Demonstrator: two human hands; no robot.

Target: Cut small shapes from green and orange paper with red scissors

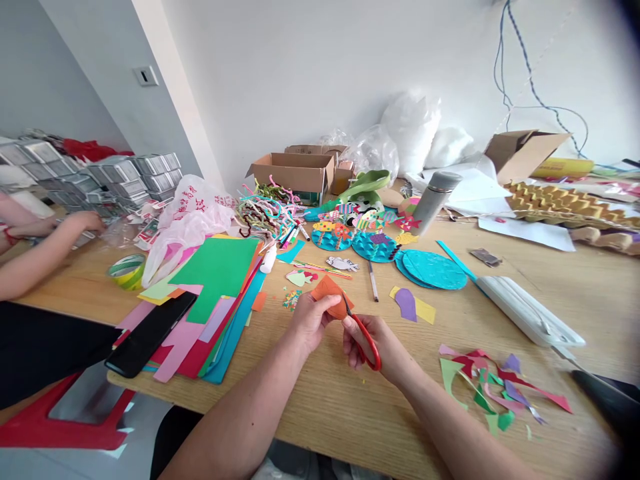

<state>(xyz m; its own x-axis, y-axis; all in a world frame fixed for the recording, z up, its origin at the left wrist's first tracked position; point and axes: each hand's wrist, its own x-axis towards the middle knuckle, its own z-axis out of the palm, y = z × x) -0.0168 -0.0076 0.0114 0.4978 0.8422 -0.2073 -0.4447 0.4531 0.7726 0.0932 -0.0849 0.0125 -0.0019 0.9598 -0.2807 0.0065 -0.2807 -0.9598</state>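
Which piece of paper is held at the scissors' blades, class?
The orange piece, pinched in the left hand; the purple piece and the yellow piece lie unheld to its right.

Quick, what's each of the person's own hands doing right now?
Left hand: closed on a piece of orange paper.
Right hand: closed around red-handled scissors, blades at the paper's edge.

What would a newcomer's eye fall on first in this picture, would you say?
Probably the red-handled scissors in the right hand, their blades at the orange paper that the left hand holds. Next, perhaps, the bright green sheet atop the colored stack at left, and the paper scraps strewn at the right.
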